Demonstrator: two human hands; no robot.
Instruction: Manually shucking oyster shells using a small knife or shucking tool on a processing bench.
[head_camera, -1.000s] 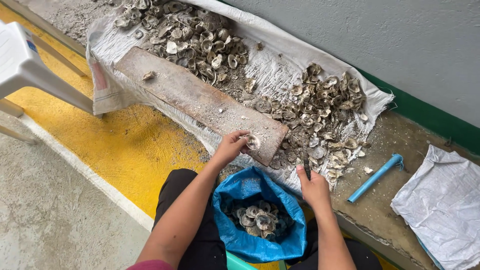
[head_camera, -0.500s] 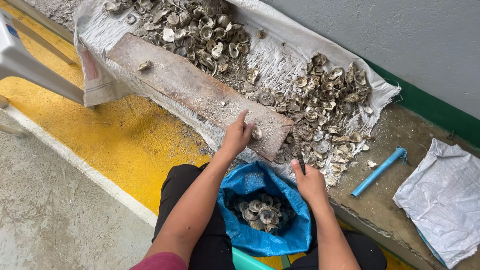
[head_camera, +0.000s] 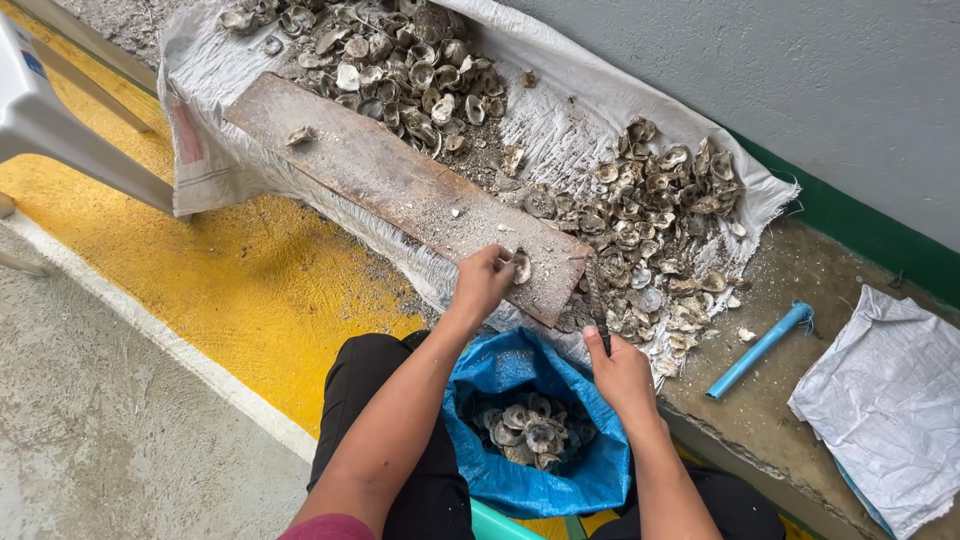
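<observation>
Shells lie in two heaps on a white woven sack (head_camera: 560, 120) spread over a concrete ledge beside a grey wall: one heap (head_camera: 400, 60) toward the sack's far left corner, the other (head_camera: 650, 210) along its right edge. A long, dusty wooden board (head_camera: 380, 180) lies slantwise across the sack, with one stray shell (head_camera: 300, 135) near its far end.

At the board's near end, the left hand (head_camera: 482, 283) has its fingers closed around a single shell (head_camera: 521, 266), holding it on edge against the wood. The right hand (head_camera: 620, 372) is just off the board's near right corner, fingers wrapped round the handle of a thin dark tool (head_camera: 596, 300) whose blade points up toward the shells; the tip sits close to the board's edge, apart from the held shell.

Between the person's knees, below the board's near edge, sits an open blue bag (head_camera: 585, 470) with more shells (head_camera: 530, 430) inside. A blue pipe (head_camera: 760, 348) lies on the bare ledge to the right of the sack, and another folded white sack (head_camera: 890, 400) lies beyond it.
</observation>
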